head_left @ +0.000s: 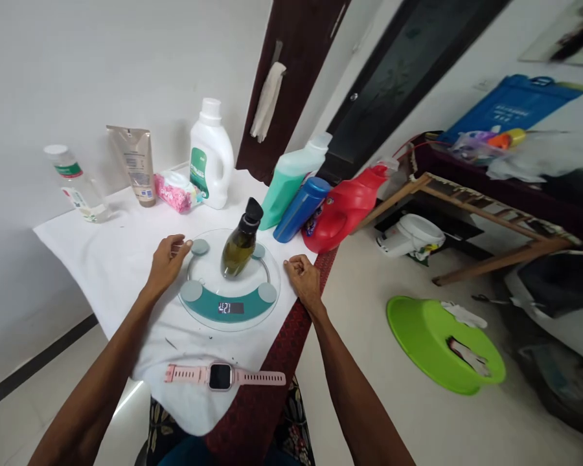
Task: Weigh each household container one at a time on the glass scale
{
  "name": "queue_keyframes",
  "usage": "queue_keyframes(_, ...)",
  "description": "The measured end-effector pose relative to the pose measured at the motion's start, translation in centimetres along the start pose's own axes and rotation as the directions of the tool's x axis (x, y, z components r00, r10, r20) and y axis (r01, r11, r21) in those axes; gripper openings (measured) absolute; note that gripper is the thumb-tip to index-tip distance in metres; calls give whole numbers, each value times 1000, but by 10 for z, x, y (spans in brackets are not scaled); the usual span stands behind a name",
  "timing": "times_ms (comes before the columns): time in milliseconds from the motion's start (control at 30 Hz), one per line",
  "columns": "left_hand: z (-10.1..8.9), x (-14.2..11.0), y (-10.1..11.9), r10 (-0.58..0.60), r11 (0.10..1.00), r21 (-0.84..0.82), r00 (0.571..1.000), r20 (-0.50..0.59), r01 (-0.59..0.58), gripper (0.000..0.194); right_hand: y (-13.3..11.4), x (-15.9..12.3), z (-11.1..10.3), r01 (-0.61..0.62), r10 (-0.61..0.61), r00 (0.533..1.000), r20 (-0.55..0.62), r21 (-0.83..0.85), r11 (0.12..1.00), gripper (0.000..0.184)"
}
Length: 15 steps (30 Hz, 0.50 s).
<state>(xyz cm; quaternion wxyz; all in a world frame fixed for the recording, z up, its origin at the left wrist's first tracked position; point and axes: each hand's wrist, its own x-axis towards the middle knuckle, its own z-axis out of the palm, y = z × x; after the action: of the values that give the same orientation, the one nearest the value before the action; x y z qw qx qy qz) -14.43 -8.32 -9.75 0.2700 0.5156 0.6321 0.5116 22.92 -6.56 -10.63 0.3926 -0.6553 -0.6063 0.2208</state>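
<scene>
A round glass bathroom scale (230, 309) with a teal band lies on the white cloth, its small display lit. On its glass stands a pump bottle (238, 251) of dark olive liquid with a black top, apart from both hands. My left hand (169, 262) rests at the scale's left edge, fingers loosely bent and apart, holding nothing. Beyond the right edge, my right hand (304, 279) rests on the cloth with its fingers curled in and nothing visible in them. Nearer to me, a pink smartwatch (220, 377) lies stretched out flat.
Along the back stand a clear bottle (82, 191), a brown tube (137, 165), a pink wipes pack (175, 192) and a white jug (211, 155). Green (291, 181), blue (301, 210) and red (344, 210) bottles line the right. A green basin (418, 336) sits on the floor.
</scene>
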Motion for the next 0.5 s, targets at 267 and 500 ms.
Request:
queue_keyframes(267, -7, -1, -9, -6, 1000, -15, 1000, -12, 6, 47, 1, -3, -5, -30, 24, 997, 74, 81, 996, 41)
queue_keyframes(500, -5, -6, -3, -79, 993, -90, 992, -98, 71, 37, -41, 5, -33, 62, -79, 988, 136, 128, 990, 65)
